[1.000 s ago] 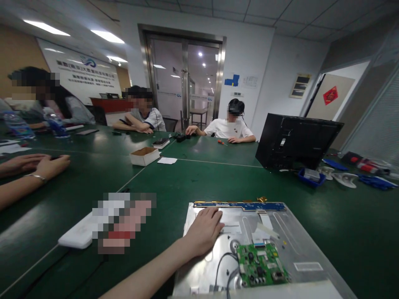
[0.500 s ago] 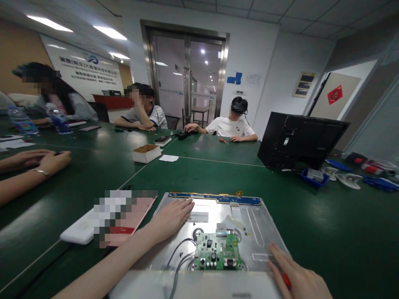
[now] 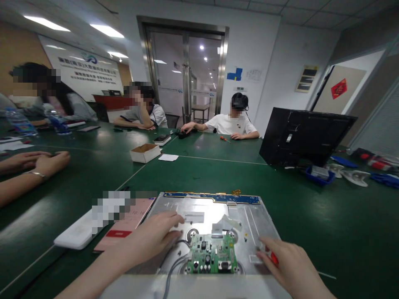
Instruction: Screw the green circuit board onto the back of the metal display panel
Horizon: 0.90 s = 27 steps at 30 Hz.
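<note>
The right grip (image 3: 288, 263) is holding a mostly hidden red-handled tool (image 3: 274, 258); the left grip (image 3: 154, 237) is curving loosely, thumb apart from fingers, over a flat silvery metal panel (image 3: 262, 226). Between both grips, a squarish green circuit board (image 3: 212, 252) is sitting on that panel.

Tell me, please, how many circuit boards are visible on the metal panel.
2: the green board on the near part of the panel, and the long blue board along its far edge. Any underneath would be hidden.
</note>
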Available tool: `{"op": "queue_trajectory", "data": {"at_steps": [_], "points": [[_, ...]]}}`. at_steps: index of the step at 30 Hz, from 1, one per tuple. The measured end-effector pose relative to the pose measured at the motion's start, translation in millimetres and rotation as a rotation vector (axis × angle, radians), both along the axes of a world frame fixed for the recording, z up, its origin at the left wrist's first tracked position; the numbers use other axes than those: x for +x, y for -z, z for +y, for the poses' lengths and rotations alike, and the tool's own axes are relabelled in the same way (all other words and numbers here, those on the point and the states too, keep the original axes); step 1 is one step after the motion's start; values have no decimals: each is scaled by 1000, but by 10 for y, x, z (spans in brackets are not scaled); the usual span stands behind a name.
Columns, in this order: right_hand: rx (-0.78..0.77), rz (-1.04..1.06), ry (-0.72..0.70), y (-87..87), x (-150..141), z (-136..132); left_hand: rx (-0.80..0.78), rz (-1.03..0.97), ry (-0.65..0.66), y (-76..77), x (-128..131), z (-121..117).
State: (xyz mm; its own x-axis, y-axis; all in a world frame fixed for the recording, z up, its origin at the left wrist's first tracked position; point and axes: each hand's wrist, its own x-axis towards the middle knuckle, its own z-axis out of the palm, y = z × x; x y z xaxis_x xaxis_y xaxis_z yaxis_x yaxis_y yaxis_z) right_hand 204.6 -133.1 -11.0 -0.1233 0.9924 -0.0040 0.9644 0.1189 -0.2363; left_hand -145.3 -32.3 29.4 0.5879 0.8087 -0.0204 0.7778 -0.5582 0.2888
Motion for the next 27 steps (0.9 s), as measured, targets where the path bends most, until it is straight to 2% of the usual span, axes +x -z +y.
{"op": "queue_trajectory", "data": {"at_steps": [3, 5, 11, 17, 27], "points": [[-40, 94, -31, -141, -103, 256, -164, -18, 37, -13, -77, -145], [-57, 145, -54, -176, -168, 409, -225, -30, 50, 8, -104, -206], [-94, 212, -116, -151, -212, 680, -237, -134, 87, 127, -144, -224], [-81, 170, -139, -139, -164, 719, -261, -181, 106, 179, -112, -224], [-22, -8, -67, -55, -241, 664, -257, -193, 145, 196, -8, -216]]}}
